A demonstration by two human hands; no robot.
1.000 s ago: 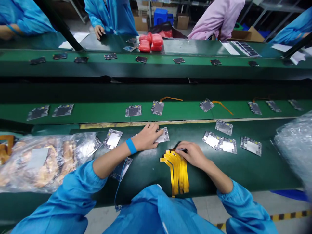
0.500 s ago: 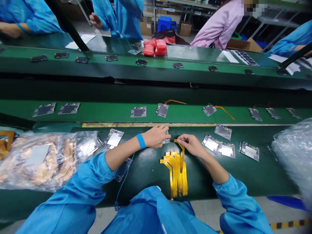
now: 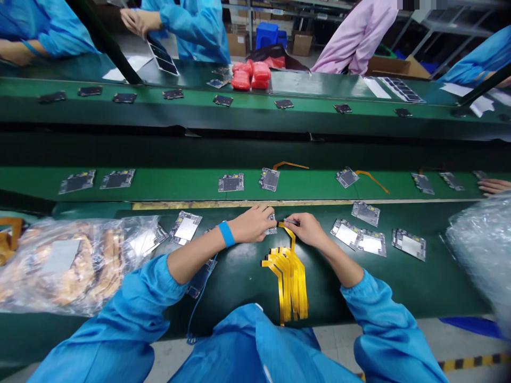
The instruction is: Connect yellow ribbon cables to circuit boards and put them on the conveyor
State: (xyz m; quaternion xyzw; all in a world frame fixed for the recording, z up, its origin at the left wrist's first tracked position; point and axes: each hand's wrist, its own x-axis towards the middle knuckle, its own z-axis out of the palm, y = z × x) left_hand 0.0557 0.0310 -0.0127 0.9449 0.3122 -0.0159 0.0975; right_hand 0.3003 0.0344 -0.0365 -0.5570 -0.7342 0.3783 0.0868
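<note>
My left hand (image 3: pixel 254 223), with a blue band at the wrist, has its fingers closed on a small circuit board (image 3: pixel 272 225) on the green bench. My right hand (image 3: pixel 303 227) pinches a yellow flex cable (image 3: pixel 290 233) close to that board's right edge; a thin dark item also shows at the fingertips. Whether cable and board touch cannot be made out. Just below my hands lies a fanned pile of yellow flex cables (image 3: pixel 285 282). More boards lie right of my right hand, one of them a board with a silver plate (image 3: pixel 409 244).
A plastic bag (image 3: pixel 64 266) of coppery parts lies at the left, clear bubble wrap (image 3: pixel 483 244) at the right. Beyond the bench, a green conveyor (image 3: pixel 179 183) carries boards, some with orange cables. Co-workers stand across the line; a person's hand (image 3: pixel 495 185) reaches in at right.
My right hand has moved slightly left with the cable, closer to the board. Boards on the near conveyor have shifted right, those on the far one left. Another person's hand has appeared at right.
</note>
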